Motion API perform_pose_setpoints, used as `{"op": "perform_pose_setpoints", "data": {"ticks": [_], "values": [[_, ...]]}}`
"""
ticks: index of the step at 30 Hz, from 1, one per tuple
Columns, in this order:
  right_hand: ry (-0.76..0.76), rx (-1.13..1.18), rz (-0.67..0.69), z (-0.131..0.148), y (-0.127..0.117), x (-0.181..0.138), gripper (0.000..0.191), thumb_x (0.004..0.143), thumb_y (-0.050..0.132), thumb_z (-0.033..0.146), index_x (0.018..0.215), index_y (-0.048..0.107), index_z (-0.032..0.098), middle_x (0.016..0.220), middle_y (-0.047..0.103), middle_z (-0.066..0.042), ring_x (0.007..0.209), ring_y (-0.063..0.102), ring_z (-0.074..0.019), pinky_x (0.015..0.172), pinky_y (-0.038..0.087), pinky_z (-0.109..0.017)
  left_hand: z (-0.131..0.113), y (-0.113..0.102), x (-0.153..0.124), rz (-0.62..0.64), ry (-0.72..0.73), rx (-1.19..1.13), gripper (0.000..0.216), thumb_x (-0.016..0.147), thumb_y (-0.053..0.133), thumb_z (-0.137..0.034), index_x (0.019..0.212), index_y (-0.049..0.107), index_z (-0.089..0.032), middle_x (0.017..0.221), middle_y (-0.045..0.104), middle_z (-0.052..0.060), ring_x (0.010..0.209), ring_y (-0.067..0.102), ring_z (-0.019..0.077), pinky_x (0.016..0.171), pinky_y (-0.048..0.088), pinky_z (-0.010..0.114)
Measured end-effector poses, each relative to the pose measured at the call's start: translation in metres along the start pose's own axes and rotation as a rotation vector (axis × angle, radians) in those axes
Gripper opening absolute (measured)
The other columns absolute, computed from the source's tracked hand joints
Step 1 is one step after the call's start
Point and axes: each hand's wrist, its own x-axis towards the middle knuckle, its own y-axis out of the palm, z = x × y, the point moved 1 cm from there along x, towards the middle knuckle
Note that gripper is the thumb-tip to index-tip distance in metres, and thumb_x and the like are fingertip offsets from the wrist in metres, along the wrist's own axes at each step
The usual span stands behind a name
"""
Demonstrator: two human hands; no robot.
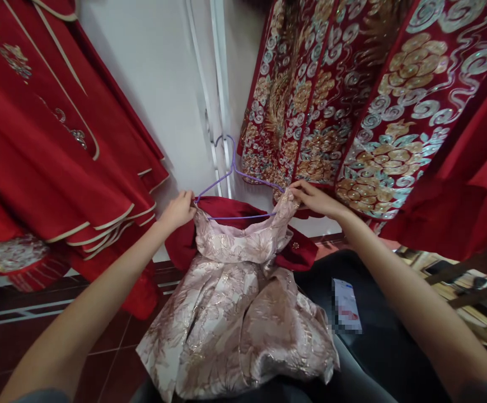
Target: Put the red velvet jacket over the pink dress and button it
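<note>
1. Two bare hands are at work: the left hand (180, 210) and the right hand (308, 196), one at each shoulder of a single dress (235, 285).
2. There is one purple hanger (243, 217), its hook upward in front of a pale wall (143, 67); its ends sit at the dress's two shoulder straps.
3. One card (346, 305) lies on a black surface (378, 291) to the right of the dress. One dark red cloth (180, 246) shows behind the bodice, with a small ornament at its right part.
4. Several red garments (59, 151) with pale edging hang at left; they overlap too much to count. At upper right hangs a red panelled garment (394, 140) with gold and silver flowers and swirls.
5. The dress is pale pink and cream with a shiny floral pattern, a fitted bodice, wide straps and a flared, pleated skirt. It is in the middle, in front of the person, its skirt spread towards the lower edge.
6. The left fingers are bent together, pinching the left strap by the hanger's end; the right thumb and fingers pinch the right strap.
7. Some fingertips are hidden, part of the card is pixelated, and the hanging garments are cut off above.
</note>
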Motion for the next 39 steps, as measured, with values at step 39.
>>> {"op": "perform_pose_setpoints", "data": {"ticks": [39], "values": [[-0.401, -0.455, -0.332, -0.014, 0.021, 0.009, 0.016, 0.087, 0.045, 0.017, 0.092, 0.060, 0.017, 0.089, 0.069, -0.009, 0.082, 0.062, -0.0210, 0.075, 0.044, -0.029, 0.046, 0.014, -0.023, -0.115, 0.144, -0.226, 0.047, 0.095, 0.031, -0.041, 0.123, 0.059, -0.016, 0.115, 0.068, 0.010, 0.102, 0.065, 0.0242, 0.091, 0.048, 0.034]]}}
